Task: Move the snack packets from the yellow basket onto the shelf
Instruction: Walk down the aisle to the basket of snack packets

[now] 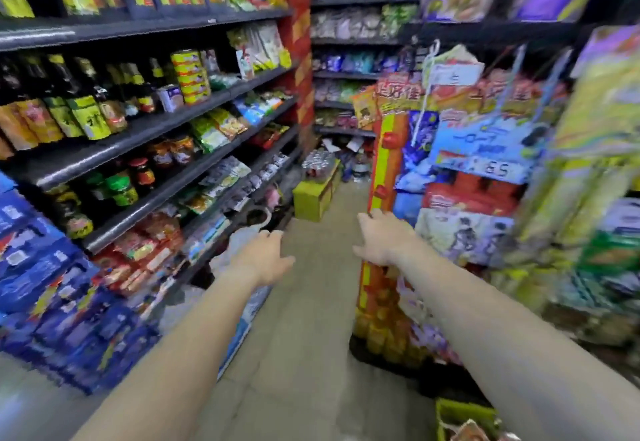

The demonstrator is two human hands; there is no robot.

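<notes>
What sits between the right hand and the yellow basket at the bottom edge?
In the head view, the lower part of the red-and-yellow display stand, down to its dark foot, lies between the right hand and the yellow basket.

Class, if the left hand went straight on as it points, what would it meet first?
Probably the yellow box on the aisle floor ahead of the left hand, though depth is unclear.

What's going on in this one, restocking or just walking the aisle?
A person faces down a shop aisle with both arms stretched forward. The left hand and the right hand are open and hold nothing. The yellow basket sits at the bottom right edge of the view, with at least one snack packet in it. The stocked shelf runs along the left. The view is blurred.
</notes>
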